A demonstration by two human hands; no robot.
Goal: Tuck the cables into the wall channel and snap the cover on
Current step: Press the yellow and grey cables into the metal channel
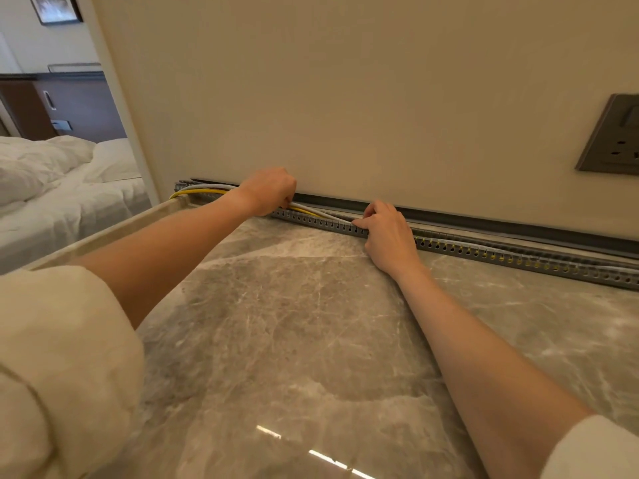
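Note:
A grey slotted cable channel (484, 248) lies along the foot of the beige wall on a marble counter (294, 323). A yellow cable and a grey cable (204, 190) rise out of its left end and run between my hands. My left hand (268, 191) is closed on both cables above the channel. My right hand (387, 233) pinches them down into the slotted edge with thumb and forefinger. To the right of that hand the cables lie inside the channel. A dark grey cover strip (484, 223) rests against the wall just behind the channel.
A grey wall socket (612, 136) sits on the wall at the right. The counter's left edge (103, 229) drops off toward a bed with white bedding (58, 181). My cream sleeves fill the lower left and lower right corners.

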